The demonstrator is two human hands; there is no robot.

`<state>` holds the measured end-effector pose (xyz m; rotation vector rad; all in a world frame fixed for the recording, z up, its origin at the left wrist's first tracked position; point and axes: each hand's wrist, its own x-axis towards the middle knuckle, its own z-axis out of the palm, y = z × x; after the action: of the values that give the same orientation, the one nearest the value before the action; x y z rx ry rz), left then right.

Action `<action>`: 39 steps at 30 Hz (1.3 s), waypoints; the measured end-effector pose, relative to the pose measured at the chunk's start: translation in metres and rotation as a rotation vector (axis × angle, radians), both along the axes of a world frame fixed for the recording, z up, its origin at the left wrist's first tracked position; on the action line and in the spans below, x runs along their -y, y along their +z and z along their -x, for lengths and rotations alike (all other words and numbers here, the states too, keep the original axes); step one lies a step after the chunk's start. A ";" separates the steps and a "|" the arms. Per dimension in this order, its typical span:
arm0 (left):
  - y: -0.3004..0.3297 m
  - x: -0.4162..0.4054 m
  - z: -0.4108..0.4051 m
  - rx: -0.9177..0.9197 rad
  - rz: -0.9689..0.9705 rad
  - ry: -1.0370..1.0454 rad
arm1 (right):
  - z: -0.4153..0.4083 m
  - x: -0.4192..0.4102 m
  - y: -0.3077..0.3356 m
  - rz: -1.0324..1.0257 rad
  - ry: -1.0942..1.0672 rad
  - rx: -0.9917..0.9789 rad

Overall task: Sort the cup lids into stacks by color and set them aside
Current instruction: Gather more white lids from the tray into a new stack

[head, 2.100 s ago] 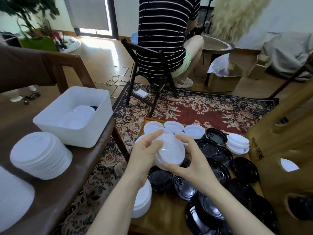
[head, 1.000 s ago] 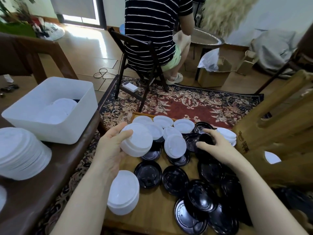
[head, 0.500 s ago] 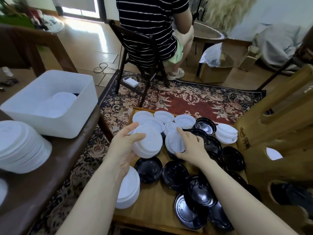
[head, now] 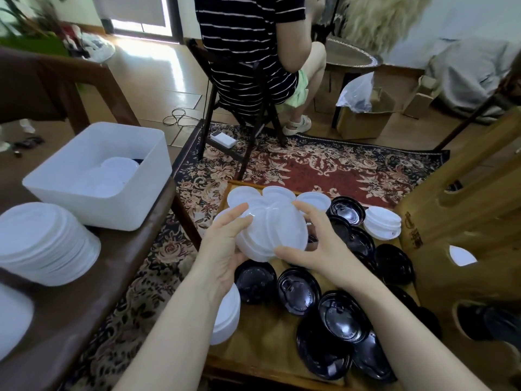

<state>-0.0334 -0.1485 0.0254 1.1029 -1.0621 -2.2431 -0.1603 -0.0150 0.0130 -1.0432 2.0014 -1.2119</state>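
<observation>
Two hands clasp a small stack of white lids (head: 272,235) above the low wooden table (head: 265,334), near the middle of the view. The left hand (head: 225,249) cups the stack from its 9 o'clock side with the thumb curled over the rim; the right hand (head: 315,244) grips it from 3 o'clock, fingers over the far edge and thumb under the near one. The stack is tilted, its flat top facing up and toward the camera, its axis leaning away toward 12 o'clock. How many lids it holds is hard to count.

At 12 o'clock from the stack, loose white lids (head: 282,191) lie flat on the table, partly hidden by the hands. At 3 o'clock a short white stack (head: 382,222) sits near the table's edge. Black lids (head: 298,289) spread from 3 to 5 o'clock, overlapping, printed sides up; the lowest ones are cut off behind the right forearm. Another white stack (head: 228,317) stands at 7 o'clock, mostly covered by the left forearm.

At 9 o'clock, on a dark brown bench (head: 84,306), a white plastic bin (head: 98,176) holds white lids, with something dark showing in its far corner that cannot be identified. Beside it at 8 o'clock leans a tall stack of white lids (head: 45,244). At 12 o'clock a person in a striped shirt (head: 248,46) sits on a dark chair (head: 239,114), cut off at the top.
</observation>
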 end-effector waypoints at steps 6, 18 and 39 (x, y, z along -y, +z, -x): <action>0.003 -0.009 0.000 -0.034 0.004 -0.071 | -0.007 -0.002 -0.004 0.012 0.023 -0.043; 0.003 -0.016 0.000 -0.039 0.156 -0.224 | 0.001 -0.006 0.003 -0.003 0.124 -0.096; -0.008 0.029 -0.013 0.079 0.105 0.114 | 0.075 0.038 -0.047 -0.208 -0.058 -0.246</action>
<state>-0.0204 -0.1772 0.0174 1.1847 -1.1059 -2.0467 -0.2357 -0.0533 -0.0341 -1.0779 2.3034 -0.9151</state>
